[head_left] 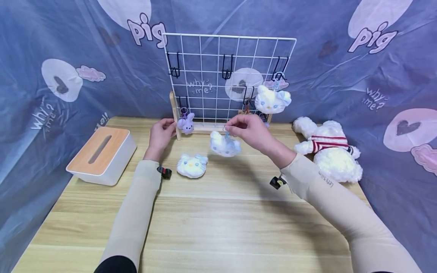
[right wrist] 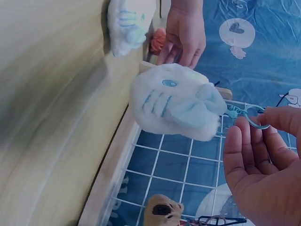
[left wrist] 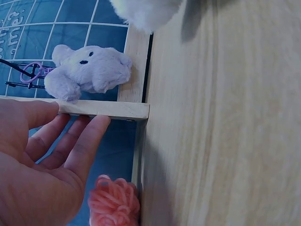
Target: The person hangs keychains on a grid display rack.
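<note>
My right hand (head_left: 250,131) pinches the light-blue ring (right wrist: 246,117) of a white cat-face plush keychain (head_left: 224,146), which hangs below the fingers in front of a white wire grid rack (head_left: 228,36). With thumb and fingers on opposite sides, my left hand (head_left: 160,136) holds the rack's left wooden post (left wrist: 127,110). Beside that post hangs a purple bunny plush (head_left: 186,125) on a black hook. Another cat-face plush (head_left: 192,166) lies on the table, between the forearms. A third cat plush (head_left: 272,100) hangs from the hook at upper right.
Black hooks (head_left: 227,67) are fixed on the grid. A brown plush (right wrist: 157,214) hangs low on it. At left stands a tissue box (head_left: 119,161) with a wooden lid; a white plush toy (head_left: 336,163) in a striped top lies right. A coral yarn-like ball (left wrist: 113,202) sits behind the post.
</note>
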